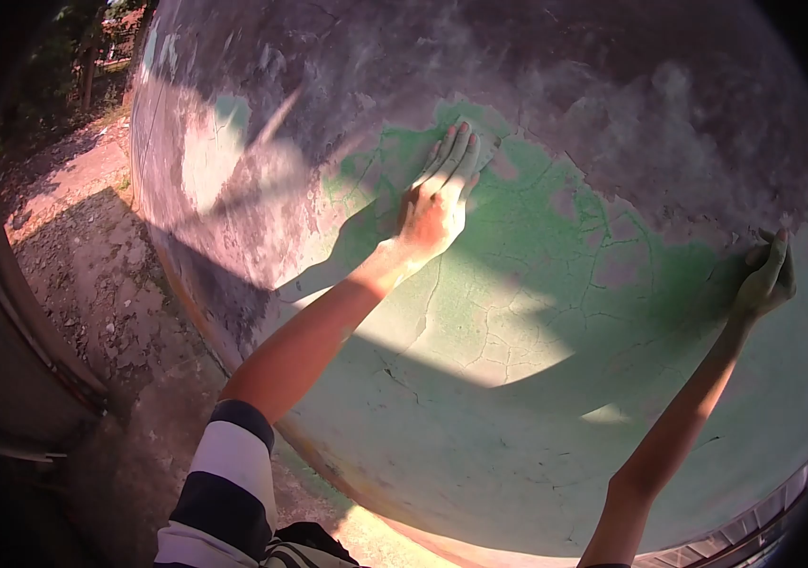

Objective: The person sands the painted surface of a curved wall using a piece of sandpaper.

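Note:
My left hand (437,204) lies against a curved wall (480,445), its dusty fingers stretched out and close together. Under those fingers a thin, pale sheet (489,151), which looks like sandpaper, is pressed to a green patch (537,227). Farther right, my right hand (769,279) is at the wall with its fingers curled in, near the border of green and dull purple-grey. Shadow hides what those fingers hold, if anything. Fine cracks and bare spots run through the green paint around both hands.
Dull purple-grey coating (612,66) covers the upper wall, with a ragged edge. Stony ground (82,284) lies at the left, beside a dark curved object (35,322). Trees (53,76) stand behind. A slatted edge (754,521) shows at the lower right.

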A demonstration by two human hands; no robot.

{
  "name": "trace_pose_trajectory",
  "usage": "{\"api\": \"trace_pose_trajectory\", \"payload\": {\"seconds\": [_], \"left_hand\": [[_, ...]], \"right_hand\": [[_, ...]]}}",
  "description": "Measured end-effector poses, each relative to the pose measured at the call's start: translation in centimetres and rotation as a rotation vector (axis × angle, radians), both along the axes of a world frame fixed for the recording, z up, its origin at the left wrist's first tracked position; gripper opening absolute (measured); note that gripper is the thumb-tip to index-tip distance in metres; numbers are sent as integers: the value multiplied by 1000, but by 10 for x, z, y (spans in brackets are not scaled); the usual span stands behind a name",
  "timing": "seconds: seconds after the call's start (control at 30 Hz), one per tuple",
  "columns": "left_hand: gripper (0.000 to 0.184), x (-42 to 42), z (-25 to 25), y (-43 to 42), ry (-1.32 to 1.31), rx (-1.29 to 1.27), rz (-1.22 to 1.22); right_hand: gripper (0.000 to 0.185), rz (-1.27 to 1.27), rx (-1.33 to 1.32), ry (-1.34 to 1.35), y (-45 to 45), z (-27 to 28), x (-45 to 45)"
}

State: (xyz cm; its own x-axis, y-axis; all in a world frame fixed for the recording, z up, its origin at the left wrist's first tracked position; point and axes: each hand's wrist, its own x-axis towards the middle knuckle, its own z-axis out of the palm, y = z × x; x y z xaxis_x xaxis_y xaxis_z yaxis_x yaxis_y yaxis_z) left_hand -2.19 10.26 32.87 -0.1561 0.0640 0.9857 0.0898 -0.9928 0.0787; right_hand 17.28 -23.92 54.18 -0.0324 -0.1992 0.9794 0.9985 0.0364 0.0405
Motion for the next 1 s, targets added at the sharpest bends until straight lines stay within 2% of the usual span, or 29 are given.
{"api": "trace_pose_trajectory", "payload": {"seconds": [0.1,0.13,0.23,0.33,0.43,0.5,0.53,0.63,0.67,0.7,0.77,0.83,0.9,0.93,1.0], "left_hand": [[53,-1,-23,-13,224,217,-77],[53,-6,-22,-9,225,207,-75],[53,-23,-2,30,67,1,38],[55,-17,-9,59,-68,-159,20],[57,-8,-29,23,-47,-72,117],[59,-5,-41,0,127,70,-29],[57,-10,-40,11,149,139,27],[58,-22,-29,37,100,59,30],[63,-23,-25,59,20,16,83],[70,-26,-20,70,-25,-117,21],[77,-28,-15,74,-111,-170,-2],[70,-19,-20,55,-56,-89,41],[57,-12,-27,17,84,84,-48],[56,-8,-31,5,163,166,-101],[53,-12,-25,14,187,211,-51]], "right_hand": [[37,19,7,-10,0,2,9],[37,26,3,-2,-1,2,10],[37,19,-18,12,-4,2,13],[37,-57,-13,1,0,2,5],[36,-64,-7,-7,1,1,5],[36,-69,-16,9,-1,3,4],[36,-84,-29,23,-2,3,6],[35,-54,-59,4,-6,5,20],[35,-92,-63,28,-6,4,15],[35,-103,-64,33,-5,2,12],[34,-150,-23,-11,-1,2,8],[34,-174,-25,-12,-4,6,12],[33,-194,-14,1,-7,4,16],[33,-207,-11,7,-8,3,16],[33,-232,-28,51,-13,4,19]]}}
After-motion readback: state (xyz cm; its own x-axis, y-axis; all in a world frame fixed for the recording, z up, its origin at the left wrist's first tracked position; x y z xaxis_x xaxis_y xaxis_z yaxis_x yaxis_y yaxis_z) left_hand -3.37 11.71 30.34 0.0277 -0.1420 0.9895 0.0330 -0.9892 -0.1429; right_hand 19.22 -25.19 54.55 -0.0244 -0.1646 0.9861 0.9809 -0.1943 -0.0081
